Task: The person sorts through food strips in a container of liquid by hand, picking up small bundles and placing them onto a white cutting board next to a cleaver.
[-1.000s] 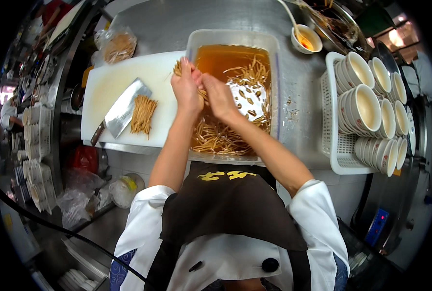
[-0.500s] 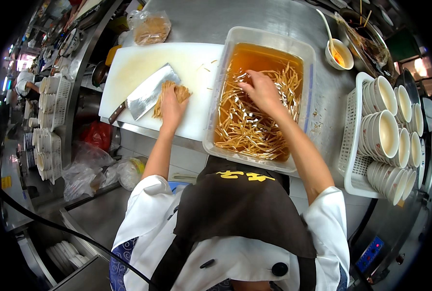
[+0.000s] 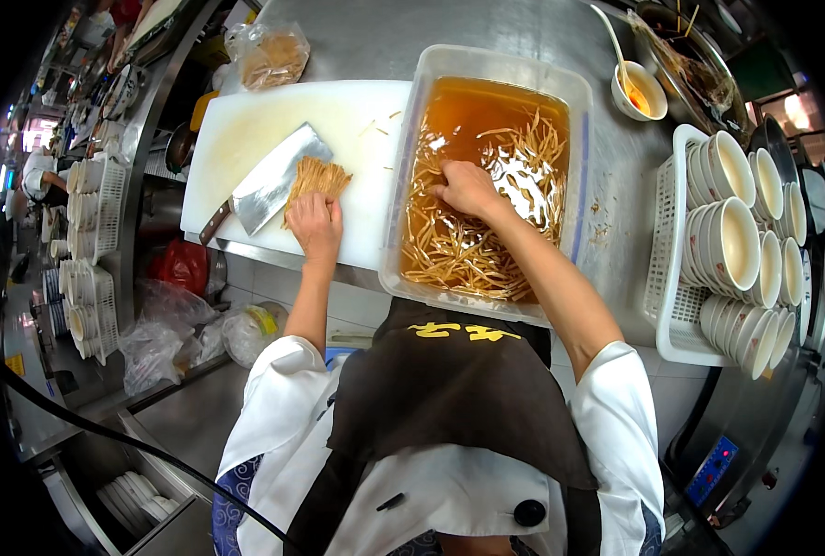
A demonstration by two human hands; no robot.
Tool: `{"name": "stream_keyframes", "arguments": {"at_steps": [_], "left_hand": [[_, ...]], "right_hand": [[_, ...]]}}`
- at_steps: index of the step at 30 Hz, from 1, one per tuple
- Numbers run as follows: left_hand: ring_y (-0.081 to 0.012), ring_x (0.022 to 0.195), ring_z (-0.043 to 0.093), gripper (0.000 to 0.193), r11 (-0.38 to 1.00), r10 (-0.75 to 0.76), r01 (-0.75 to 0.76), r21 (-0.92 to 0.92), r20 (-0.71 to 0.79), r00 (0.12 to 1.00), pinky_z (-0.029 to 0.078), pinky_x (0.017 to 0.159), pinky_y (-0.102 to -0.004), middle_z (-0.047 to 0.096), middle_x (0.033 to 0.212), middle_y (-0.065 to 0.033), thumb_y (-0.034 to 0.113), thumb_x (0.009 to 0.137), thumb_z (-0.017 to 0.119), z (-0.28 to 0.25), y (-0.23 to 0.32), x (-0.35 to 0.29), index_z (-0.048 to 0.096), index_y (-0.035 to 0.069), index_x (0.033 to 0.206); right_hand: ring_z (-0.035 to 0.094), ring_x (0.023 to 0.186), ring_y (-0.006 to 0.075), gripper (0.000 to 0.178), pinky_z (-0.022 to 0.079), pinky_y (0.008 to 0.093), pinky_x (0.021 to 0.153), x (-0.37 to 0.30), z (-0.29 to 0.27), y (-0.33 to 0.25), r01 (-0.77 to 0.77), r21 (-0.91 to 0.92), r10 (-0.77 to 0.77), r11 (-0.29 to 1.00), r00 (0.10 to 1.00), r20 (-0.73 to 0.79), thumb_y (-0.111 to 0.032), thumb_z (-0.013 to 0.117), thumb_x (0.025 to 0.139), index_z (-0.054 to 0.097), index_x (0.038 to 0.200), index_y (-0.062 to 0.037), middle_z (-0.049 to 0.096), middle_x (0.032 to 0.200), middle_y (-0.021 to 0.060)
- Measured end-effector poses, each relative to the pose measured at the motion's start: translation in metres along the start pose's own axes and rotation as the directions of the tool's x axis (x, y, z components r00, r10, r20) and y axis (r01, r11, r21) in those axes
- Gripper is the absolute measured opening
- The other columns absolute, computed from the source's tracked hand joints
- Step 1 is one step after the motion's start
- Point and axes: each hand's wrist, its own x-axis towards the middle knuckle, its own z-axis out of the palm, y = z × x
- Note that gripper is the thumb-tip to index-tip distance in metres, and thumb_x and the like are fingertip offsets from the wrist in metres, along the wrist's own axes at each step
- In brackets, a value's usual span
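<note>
On the white cutting board [image 3: 246, 116] my left hand [image 3: 315, 226] is closed over the lower end of a bundle of thin brown strips [image 3: 320, 178]. The bundle lies partly across the blade of a cleaver [image 3: 278, 176], whose wooden handle points to the lower left. To the right stands a clear plastic tub [image 3: 498, 61] of amber liquid with many loose strips [image 3: 463, 266] soaking in it. My right hand [image 3: 469, 189] reaches in from the lower right, its fingers dipped among the strips near the tub's left side. Its fingertips are hidden in the liquid.
A plastic bag of brown food [image 3: 272, 60] sits behind the board. At the right are a bowl with a spoon [image 3: 639, 91] and a white basket [image 3: 669, 278] of stacked bowls. Bags hang below the counter at left. A person in white [image 3: 40, 174] stands far left.
My right hand has dipped lower into the liquid, where its fingers were at the surface. My left hand has slid toward me, baring more of the bundle. The whole view has shifted slightly.
</note>
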Motion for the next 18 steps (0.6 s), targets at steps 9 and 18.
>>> {"name": "stream_keyframes", "arguments": {"at_steps": [9, 18], "left_hand": [[-0.0257, 0.076, 0.050, 0.011, 0.946, -0.085, 0.007, -0.323, -0.227, 0.970, 0.038, 0.071, -0.0362, 0.054, 0.076, -0.0061, 0.010, 0.076, 0.065, -0.041, 0.037, 0.038, 0.054, 0.006, 0.074], [-0.0101, 0.077, 0.055, 0.019, 0.183, -0.145, 0.461, -0.869, 0.440, 0.886, 0.043, 0.071, -0.0226, 0.062, 0.089, -0.0053, 0.015, 0.087, 0.056, -0.065, 0.143, 0.083, 0.062, -0.002, 0.093]], "right_hand": [[0.057, 0.072, 0.0109, 0.020, 0.044, 0.0255, 0.062, -0.022, -0.022, 0.010, -0.016, 0.848, 0.027, 0.529, 1.000, 0.003, -0.014, 0.053, 0.089, 0.060, 0.097, 0.0028, 0.063, 0.079, 0.0070], [0.057, 0.074, 0.0099, 0.020, 0.047, 0.0236, 0.072, -0.066, -0.050, -0.003, -0.034, 0.990, 0.041, 0.137, 0.999, 0.029, -0.013, 0.047, 0.092, 0.057, 0.103, 0.0001, 0.062, 0.085, 0.0034]]}}
